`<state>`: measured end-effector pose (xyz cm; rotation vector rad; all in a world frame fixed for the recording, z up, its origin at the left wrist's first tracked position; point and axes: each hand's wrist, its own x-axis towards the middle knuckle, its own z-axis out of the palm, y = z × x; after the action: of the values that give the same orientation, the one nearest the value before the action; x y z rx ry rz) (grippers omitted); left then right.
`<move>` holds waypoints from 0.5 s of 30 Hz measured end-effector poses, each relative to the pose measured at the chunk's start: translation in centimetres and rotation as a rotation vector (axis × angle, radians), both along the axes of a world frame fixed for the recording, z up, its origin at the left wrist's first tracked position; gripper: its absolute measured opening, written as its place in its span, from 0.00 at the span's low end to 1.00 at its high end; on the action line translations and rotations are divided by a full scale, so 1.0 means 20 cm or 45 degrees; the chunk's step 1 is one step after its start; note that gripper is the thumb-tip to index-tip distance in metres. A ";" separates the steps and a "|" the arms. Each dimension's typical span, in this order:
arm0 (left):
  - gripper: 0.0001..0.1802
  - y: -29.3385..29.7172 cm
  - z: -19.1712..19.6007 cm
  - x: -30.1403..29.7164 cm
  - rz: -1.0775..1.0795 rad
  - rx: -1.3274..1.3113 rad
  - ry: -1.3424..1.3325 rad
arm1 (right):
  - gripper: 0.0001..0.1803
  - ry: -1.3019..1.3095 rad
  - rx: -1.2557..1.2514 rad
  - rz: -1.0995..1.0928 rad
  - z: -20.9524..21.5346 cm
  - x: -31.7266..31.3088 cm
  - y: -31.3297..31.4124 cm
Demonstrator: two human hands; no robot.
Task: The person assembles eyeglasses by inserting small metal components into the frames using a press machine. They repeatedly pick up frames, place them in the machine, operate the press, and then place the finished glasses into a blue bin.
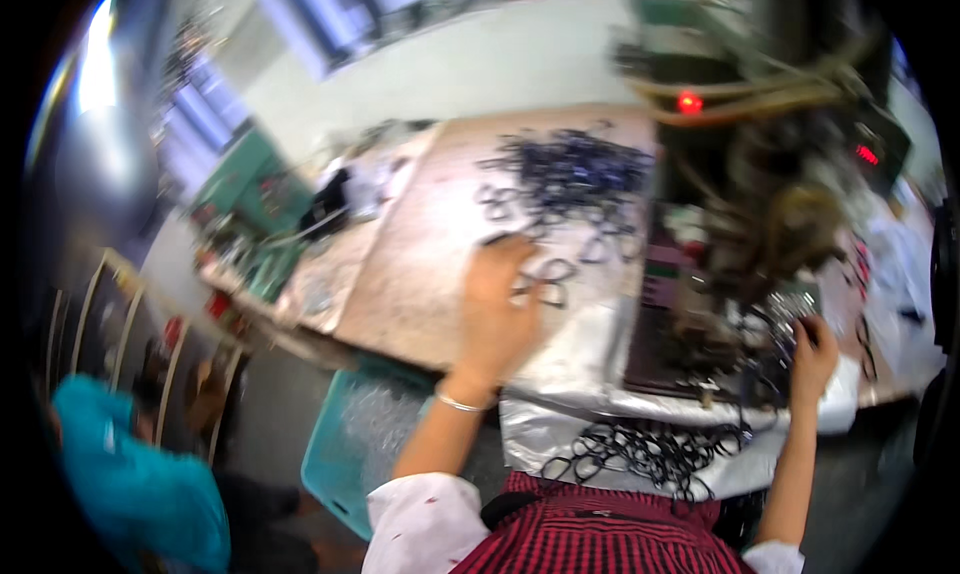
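My left hand (pixel 498 309), with a bangle at the wrist, is over the board, blurred, its fingers curled. Right beside its fingers is a dark double-looped piece that looks like an eyeglass frame (pixel 553 286); whether the hand grips it is unclear. Beyond lies a heap of similar dark frames (pixel 575 169), a few loose ones at its near edge. My right hand (pixel 815 359) is at the near right side of the machine (pixel 760 204), thumb and fingers pinched together by its metal parts. What they hold is too blurred to make out.
More black frames (pixel 650 454) lie on silvery sheeting just before my checked apron. A teal bin (pixel 345 454) with clear plastic pieces stands below the board (pixel 410 264). A person in teal (pixel 140 474) is at lower left. Green equipment (pixel 255 209) stands at the far left.
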<state>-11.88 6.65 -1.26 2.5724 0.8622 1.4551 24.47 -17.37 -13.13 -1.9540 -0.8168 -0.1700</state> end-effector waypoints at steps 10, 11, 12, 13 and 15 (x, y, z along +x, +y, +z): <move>0.12 0.43 -0.76 -0.14 0.405 -0.081 0.344 | 0.07 -0.272 0.002 -0.129 0.20 -0.15 -0.03; 0.09 0.41 -0.70 -0.13 0.426 -0.056 0.287 | 0.05 -0.238 0.007 -0.156 0.19 -0.15 -0.08; 0.07 0.43 -0.66 -0.14 0.400 0.126 0.225 | 0.05 -0.225 0.017 -0.175 0.19 -0.13 -0.11; 0.06 0.40 -0.60 -0.11 0.409 0.104 0.148 | 0.06 -0.218 0.026 -0.187 0.19 -0.12 -0.14; 0.06 0.38 -0.57 -0.08 0.383 -0.154 -0.017 | 0.06 -0.101 0.119 -0.188 0.19 -0.13 -0.16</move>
<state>-13.45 14.25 -12.61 2.4223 1.3384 1.4330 21.84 -20.51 -9.27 -1.9292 -0.7027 -0.3695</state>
